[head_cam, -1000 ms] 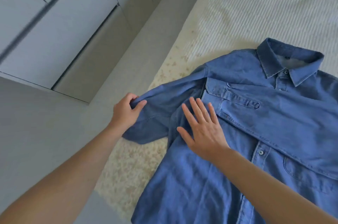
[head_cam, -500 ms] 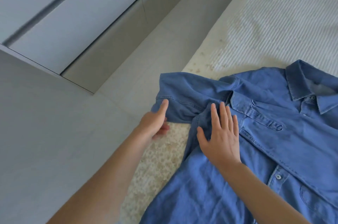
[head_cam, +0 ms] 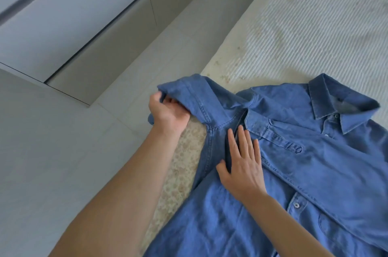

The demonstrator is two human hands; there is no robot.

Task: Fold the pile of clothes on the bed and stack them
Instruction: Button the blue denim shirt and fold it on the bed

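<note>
A blue denim shirt (head_cam: pixel 304 162) lies front up on the bed (head_cam: pixel 315 36), buttoned, its collar toward the upper right. My left hand (head_cam: pixel 168 112) grips the shirt's left sleeve (head_cam: pixel 195 97) from underneath and holds it lifted past the bed's edge. My right hand (head_cam: pixel 243 164) lies flat, fingers straight and together, on the shirt's body just below the armpit seam and beside the chest pocket flap. The far side of the shirt runs out of view at the right.
The bed's left edge runs diagonally from the bottom centre to the top right. Grey tiled floor (head_cam: pixel 63 162) lies to its left. Grey cabinet doors (head_cam: pixel 73 15) stand at the upper left.
My left hand turned under the sleeve and lifted it higher, curling around the fabric. My right hand stayed flat on the shirt. The camera view shifted slightly.
</note>
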